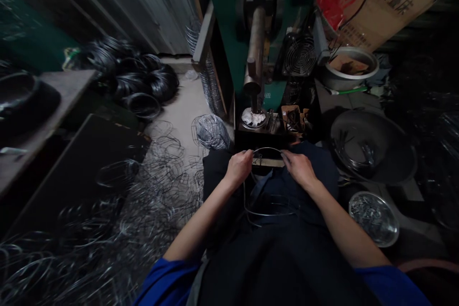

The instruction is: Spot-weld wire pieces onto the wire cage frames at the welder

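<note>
Between my hands is a wire frame (268, 148) of thin metal, its top arc curving up and a lower loop hanging above my lap. My left hand (239, 169) is closed on the left end of the arc. At the right end, my right hand (300, 168) pinches the same wire. Just beyond the arc stands a green machine with a thick metal arm (256, 43). Below that arm, a round dish (254, 124) holds a crumpled white cloth.
Loose wire frames (154, 201) are heaped on the floor at left, with black wire coils (125, 67) behind. Nested wire frames (212, 132) lie near my left knee. On the right are a dark basin (387, 153), a bowl of small metal pieces (374, 218) and a fan (300, 55).
</note>
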The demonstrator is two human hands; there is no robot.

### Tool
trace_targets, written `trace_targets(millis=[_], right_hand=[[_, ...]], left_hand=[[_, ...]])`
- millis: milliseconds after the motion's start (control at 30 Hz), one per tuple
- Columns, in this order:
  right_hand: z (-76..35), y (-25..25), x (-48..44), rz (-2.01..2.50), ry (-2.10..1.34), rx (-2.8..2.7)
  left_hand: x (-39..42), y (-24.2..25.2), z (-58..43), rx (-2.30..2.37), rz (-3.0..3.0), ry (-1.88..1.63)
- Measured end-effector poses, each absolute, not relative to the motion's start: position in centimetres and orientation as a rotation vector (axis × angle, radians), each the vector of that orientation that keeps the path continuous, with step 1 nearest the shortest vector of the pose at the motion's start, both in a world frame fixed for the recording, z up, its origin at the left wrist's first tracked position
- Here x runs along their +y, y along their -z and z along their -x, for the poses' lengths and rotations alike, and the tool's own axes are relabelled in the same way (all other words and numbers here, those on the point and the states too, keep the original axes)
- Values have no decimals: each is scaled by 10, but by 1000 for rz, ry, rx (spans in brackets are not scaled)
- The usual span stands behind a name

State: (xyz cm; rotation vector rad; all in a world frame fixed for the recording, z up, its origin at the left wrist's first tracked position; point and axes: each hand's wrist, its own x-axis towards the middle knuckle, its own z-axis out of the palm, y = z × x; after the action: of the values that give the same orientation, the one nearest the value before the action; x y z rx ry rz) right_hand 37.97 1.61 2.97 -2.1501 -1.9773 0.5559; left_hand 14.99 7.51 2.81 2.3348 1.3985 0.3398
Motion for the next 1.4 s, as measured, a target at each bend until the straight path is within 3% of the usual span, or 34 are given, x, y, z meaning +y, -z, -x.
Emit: trace_targets(millis=[300, 867, 1400], right_hand=[[-380, -27, 19, 2134, -541, -2017], [-379, -27, 28, 2059, -560, -2046], [-373, -94, 92, 1981, -211, -2194]], left_hand=[[75, -31, -151, 1436, -2361, -230], [84, -23, -143, 1335, -2362, -430], [137, -81, -140, 1410, -2479, -608]])
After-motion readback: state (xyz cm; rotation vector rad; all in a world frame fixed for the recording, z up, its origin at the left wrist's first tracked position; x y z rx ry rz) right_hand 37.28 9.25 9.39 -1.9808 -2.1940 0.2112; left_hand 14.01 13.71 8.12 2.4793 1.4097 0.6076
